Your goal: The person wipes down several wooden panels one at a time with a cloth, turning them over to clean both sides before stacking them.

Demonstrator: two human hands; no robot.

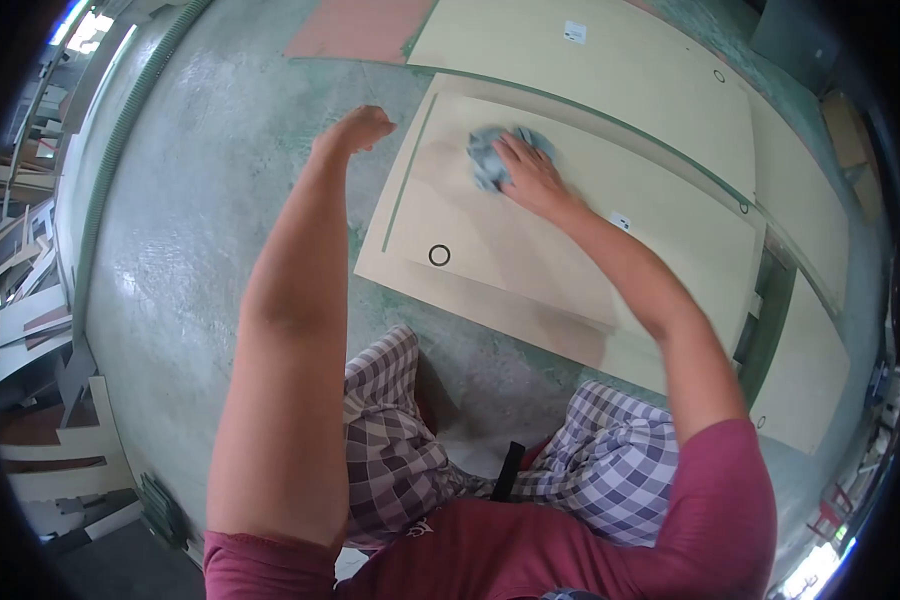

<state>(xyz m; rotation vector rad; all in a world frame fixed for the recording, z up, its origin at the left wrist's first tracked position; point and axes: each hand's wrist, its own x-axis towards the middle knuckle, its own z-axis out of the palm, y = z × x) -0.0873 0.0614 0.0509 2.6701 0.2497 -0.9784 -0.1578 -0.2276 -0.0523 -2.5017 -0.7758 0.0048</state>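
Note:
A blue-grey cloth [487,163] lies bunched on a large cream panel [530,240]. My right hand [533,178] presses on the cloth, its fingers over the cloth's right part. Left of the panel's edge, above the floor, is my left hand [358,130], with its fingers curled; whether anything is inside them is hidden. The panel has a dark ring mark [439,255] near its lower left, a green strip [408,175] along its left side and a small white label [619,220] beside my right forearm.
More cream panels [570,75] lie beyond and to the right, one bearing a white label. A reddish board [355,30] is at the top. A green ribbed hose [105,170] runs along the left, near stacked offcuts [30,320]. My knees are below the panel.

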